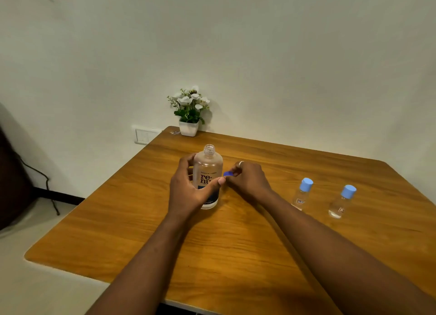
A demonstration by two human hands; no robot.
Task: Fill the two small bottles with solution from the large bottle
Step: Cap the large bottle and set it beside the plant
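The large clear bottle [208, 166] stands upright on the wooden table [236, 244], its neck uncapped. My left hand [188, 187] is wrapped around its body from the left, thumb across the label. Just right of the bottle, my right hand [250, 179] pinches a small dark blue cap [228, 173] low over the table. Two small clear bottles stand upright at the right, both with light blue caps on: one [303, 193] nearer my right forearm, the other [342, 201] further right.
A white pot of white flowers [190, 111] stands at the table's far edge against the wall. A wall socket [145, 135] is left of it. The table's left edge drops to the floor, where a dark cable [47, 185] runs.
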